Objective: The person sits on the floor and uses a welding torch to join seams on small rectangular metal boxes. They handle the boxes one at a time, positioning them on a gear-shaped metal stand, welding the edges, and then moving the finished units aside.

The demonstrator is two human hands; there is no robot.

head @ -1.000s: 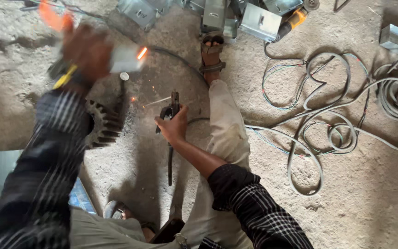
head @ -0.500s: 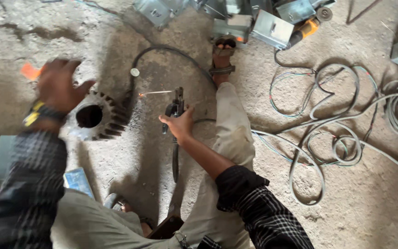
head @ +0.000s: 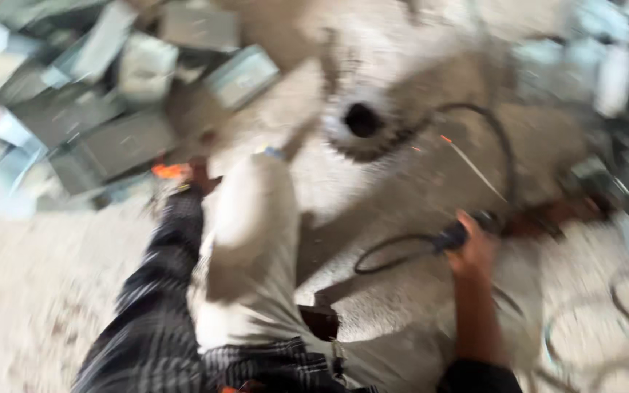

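Floor [head: 52, 306] of dusty concrete is filling the whole blurred head view, with the person sitting on it. Metal boxes [head: 111, 138], grey and piled loosely, are lying at 10 o'clock of the frame. Person's light-trousered leg [head: 245, 240] is stretching up the middle, knee toward 12 o'clock. Toothed gear wheel [head: 364, 124] with a dark centre hole is lying flat on the floor at 1 o'clock of the knee. Black cable [head: 394, 251] is looping on the floor from the tool toward 9 o'clock, another stretch arcing past the gear at 3 o'clock.

Left hand [head: 199, 175], on a plaid sleeve, is reaching out at 9 o'clock of the knee, right beside a small orange object [head: 169, 171]; too blurred, cannot tell whether its fingers are clenched or released.

Right hand [head: 475, 244] is sitting at 4 o'clock of the gear, fingers wrapped around the dark handle of the welding holder [head: 454, 234]. Thin rod [head: 475, 169] is angling from near the holder up toward 11 o'clock, orange tip glowing close to the gear's rim.
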